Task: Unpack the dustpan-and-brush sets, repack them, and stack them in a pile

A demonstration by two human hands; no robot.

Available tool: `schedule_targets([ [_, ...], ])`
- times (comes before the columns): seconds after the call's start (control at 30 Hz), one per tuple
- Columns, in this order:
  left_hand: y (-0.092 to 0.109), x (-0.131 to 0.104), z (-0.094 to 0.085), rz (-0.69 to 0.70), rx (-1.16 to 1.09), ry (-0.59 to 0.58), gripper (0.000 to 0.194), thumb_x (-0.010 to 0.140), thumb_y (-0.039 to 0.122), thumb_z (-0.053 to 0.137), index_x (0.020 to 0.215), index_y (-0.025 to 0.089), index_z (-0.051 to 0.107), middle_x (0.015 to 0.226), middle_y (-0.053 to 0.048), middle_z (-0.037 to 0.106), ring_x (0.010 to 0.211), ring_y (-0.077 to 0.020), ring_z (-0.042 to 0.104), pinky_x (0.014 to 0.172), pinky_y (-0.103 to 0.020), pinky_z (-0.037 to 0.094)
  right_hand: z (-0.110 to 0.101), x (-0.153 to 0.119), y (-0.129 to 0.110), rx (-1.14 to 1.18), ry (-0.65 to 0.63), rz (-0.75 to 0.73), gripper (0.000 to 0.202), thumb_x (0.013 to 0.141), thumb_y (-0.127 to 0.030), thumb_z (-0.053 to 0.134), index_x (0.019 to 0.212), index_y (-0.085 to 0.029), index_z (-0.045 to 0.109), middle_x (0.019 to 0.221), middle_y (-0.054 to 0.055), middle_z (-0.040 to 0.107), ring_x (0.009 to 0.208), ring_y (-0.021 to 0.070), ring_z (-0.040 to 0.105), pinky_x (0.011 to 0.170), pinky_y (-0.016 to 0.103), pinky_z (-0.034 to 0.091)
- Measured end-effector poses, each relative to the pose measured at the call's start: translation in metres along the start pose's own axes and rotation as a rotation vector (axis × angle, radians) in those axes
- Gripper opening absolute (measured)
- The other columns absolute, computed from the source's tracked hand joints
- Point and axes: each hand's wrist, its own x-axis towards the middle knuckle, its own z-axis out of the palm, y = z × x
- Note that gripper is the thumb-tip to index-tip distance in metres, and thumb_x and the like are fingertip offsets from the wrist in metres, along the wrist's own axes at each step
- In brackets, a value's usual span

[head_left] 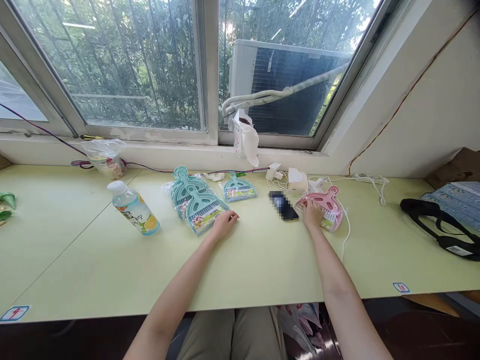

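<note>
The pink dustpan [330, 200] lay partly hidden under the right hand [313, 214], which bent over its left side — whether clamped on it, I couldn't tell. The left hand [225, 222] rested by the teal dustpans [200, 205] (these overlapped), fingers loosely curled — pinched or apart, I couldn't tell. Pixelation hid part of the phone [284, 206]
</note>
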Motion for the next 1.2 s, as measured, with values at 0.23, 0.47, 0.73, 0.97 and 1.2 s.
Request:
schedule_targets([
  [0.23,0.011,-0.01,0.001,0.087,0.163,0.053,0.029,0.092,0.023,0.032,0.102,0.021,0.059,0.107,-0.005,0.061,0.091,-0.0173,0.059,0.082,-0.031,0.045,-0.004,0.007,0.018,0.079,-0.081,-0.176,0.023,0.092,-0.033,0.042,0.099,-0.018,0.057,0.1,0.011,0.061,0.089,0.0219,0.054,0.065,0.028,0.034],
  [0.47,0.097,0.04,0.074,0.568,0.392,-0.122,0.029,0.088,0.016,0.036,0.109,0.019,0.056,0.117,-0.01,0.055,0.107,-0.021,0.052,0.089,-0.034,0.044,-0.006,0.01,0.02,0.056,-0.061,-0.141,0.027,0.09,-0.037,0.046,0.106,-0.018,0.056,0.102,0.012,0.063,0.091,0.0236,0.055,0.072,0.031,0.035],
  [0.73,0.16,0.132,0.201,0.634,0.477,-0.136,0.048,0.085,0.02,0.041,0.132,0.01,0.043,0.134,-0.02,0.046,0.126,-0.0271,0.04,0.104,-0.045,0.031,0.004,0.018,0.032,0.086,0.04,-0.113,0.023,0.09,-0.036,0.045,0.094,-0.017,0.059,0.091,0.01,0.066,0.091,0.0233,0.054,0.084,0.034,0.032],
  [0.97,0.159,0.137,0.227,0.506,0.413,-0.1,0.054,0.086,0.024,0.038,0.137,0.009,0.039,0.134,-0.02,0.045,0.121,-0.0313,0.043,0.111,-0.057,0.012,-0.007,0.007,0.025,0.063,0.206,-0.009,0.031,0.093,-0.028,0.033,0.099,-0.016,0.061,0.096,0.015,0.064,0.098,0.0281,0.05,0.088,0.041,0.03],
  [1.2,0.164,0.14,0.233,0.493,0.356,-0.03,0.049,0.089,0.02,0.03,0.138,0.016,0.038,0.134,-0.016,0.047,0.124,-0.0293,0.042,0.112,-0.06,0.004,-0.007,-0.032,0.021,0.186,0.121,0.004,0.035,0.09,-0.02,0.031,0.095,-0.015,0.065,0.091,0.016,0.061,0.091,0.0279,0.051,0.082,0.041,0.038],
])
